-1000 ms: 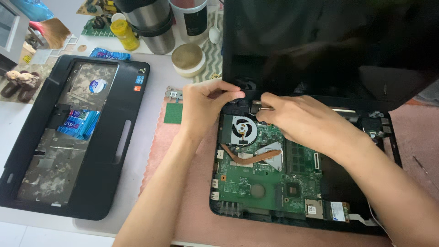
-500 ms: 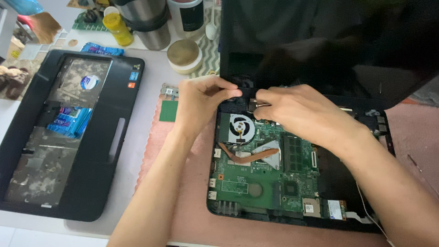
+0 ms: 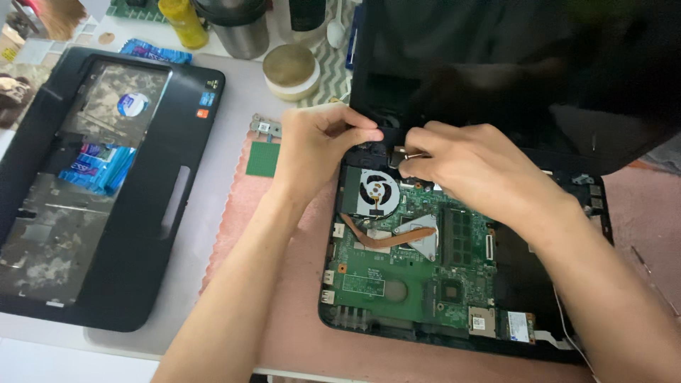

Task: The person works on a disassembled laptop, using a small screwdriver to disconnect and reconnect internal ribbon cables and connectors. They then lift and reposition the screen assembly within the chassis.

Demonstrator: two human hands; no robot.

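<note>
An opened laptop base (image 3: 340, 323) lies on a pink mat, its green motherboard (image 3: 397, 273), round cooling fan (image 3: 376, 193) and copper heat pipe (image 3: 386, 239) bared. The dark screen (image 3: 496, 64) stands upright behind. My left hand (image 3: 319, 145) pinches the black hinge area (image 3: 372, 145) at the base's back left corner. My right hand (image 3: 472, 170) is beside it, fingertips closed on a small metal hinge piece (image 3: 401, 152) just above the fan. The two hands nearly touch.
A removed black palmrest cover (image 3: 106, 191) lies upside down at the left. A small green board (image 3: 262, 159) and metal bracket (image 3: 264, 128) sit by the mat's (image 3: 284, 312) edge. A round tin (image 3: 291, 71), steel cup (image 3: 237, 28) and yellow bottle (image 3: 183, 21) stand behind.
The view has shifted slightly, so everything sits a little lower and left. Both hands stay at the hinge corner, with only small finger movements.
</note>
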